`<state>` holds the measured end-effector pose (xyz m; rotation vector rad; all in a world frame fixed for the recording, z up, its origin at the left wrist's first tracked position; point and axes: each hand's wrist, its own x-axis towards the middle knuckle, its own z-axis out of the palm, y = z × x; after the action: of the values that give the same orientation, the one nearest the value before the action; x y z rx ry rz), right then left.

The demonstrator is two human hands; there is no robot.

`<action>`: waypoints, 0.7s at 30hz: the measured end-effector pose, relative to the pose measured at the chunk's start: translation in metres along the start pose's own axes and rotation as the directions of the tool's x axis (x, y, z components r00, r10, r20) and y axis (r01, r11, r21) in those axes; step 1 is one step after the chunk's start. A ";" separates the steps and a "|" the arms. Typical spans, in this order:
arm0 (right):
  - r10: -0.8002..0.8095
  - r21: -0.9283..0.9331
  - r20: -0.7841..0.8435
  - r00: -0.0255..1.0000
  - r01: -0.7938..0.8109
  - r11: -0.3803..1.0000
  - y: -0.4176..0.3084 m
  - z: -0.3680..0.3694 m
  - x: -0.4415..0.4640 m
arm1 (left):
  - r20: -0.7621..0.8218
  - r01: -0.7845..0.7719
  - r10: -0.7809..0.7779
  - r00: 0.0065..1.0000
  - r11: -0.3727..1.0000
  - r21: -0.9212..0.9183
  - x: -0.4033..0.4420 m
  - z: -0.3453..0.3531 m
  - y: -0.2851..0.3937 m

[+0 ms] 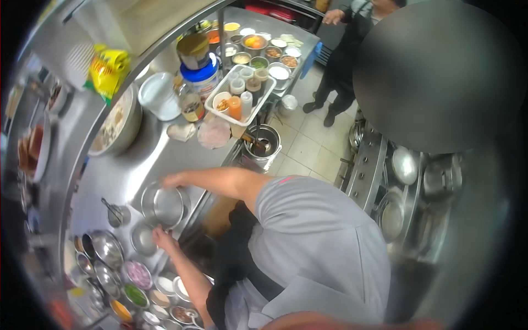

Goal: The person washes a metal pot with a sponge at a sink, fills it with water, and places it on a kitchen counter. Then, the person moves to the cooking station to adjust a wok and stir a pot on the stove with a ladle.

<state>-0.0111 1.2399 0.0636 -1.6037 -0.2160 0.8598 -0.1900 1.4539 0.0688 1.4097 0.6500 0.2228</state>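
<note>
A large round metal bowl (163,205) is on the steel counter (91,190), in front of the grey-shirted body. At its upper rim, my right hand (172,180) has its fingers closed on the edge. My left hand (159,236) is closed at the rim of a smaller, shallow metal bowl (143,240), close to the large bowl's lower edge. Left of the bowls stands a small metal container (119,216) with a utensil in it.
Bowls of chopped onion (137,274) and greens (136,295) sit below. Above are a large tub (118,124), a glass jar (192,105) and a tray (253,117) of bottles. Another person (341,69) stands beyond the counter. Stove pans (404,165) are at right.
</note>
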 end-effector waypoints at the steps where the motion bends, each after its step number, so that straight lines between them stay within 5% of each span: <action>1: 0.045 -0.023 0.007 0.999 -0.045 0.999 -0.016 0.000 -0.014 | 0.063 0.011 -0.011 0.998 1.000 0.011 0.009 -0.010 -0.010; 6: -0.028 -0.057 -0.021 0.999 0.027 0.998 -0.011 -0.034 -0.009 | 0.073 0.085 -0.090 0.993 0.994 0.068 -0.006 -0.001 0.005; 10: -0.169 -0.146 -0.131 0.977 0.150 0.978 -0.039 -0.079 -0.120 | -0.146 0.064 -0.058 0.988 0.997 0.036 -0.046 -0.008 -0.005; 12: -0.068 0.240 -0.025 0.997 0.072 0.968 -0.001 -0.113 -0.136 | -0.062 0.134 -0.131 0.989 0.990 0.052 -0.062 -0.022 -0.017; 14: -0.145 0.430 0.384 0.912 -0.038 0.902 0.044 -0.149 -0.164 | 0.093 0.214 -0.212 0.973 0.977 -0.021 -0.084 -0.028 -0.028; 16: -0.018 0.492 0.434 0.901 -0.220 0.842 0.084 -0.164 -0.208 | 0.252 0.303 -0.275 0.928 0.950 -0.078 -0.102 -0.027 -0.033; 18: 0.603 0.097 0.194 0.774 -0.626 0.773 0.133 -0.147 -0.237 | 0.398 0.342 -0.376 0.837 0.927 0.155 -0.118 -0.021 -0.036; 19: 0.867 -0.537 -0.095 0.490 -0.758 0.370 0.168 -0.142 -0.235 | 0.422 0.291 -0.375 0.825 0.923 0.252 -0.126 -0.012 -0.032; 20: 0.796 -0.779 -0.530 0.293 -0.539 -0.320 0.194 -0.139 -0.236 | 0.425 0.291 -0.376 0.824 0.923 0.252 -0.128 -0.007 -0.033; 21: 0.762 -0.722 -0.449 0.467 -0.692 -0.002 0.202 -0.134 -0.260 | 0.471 0.237 -0.381 0.795 0.911 0.337 -0.127 -0.007 -0.039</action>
<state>-0.1758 0.9357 -0.0189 -2.7600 0.2992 1.8707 -0.3057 1.3879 0.0682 1.5006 0.4455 -0.5285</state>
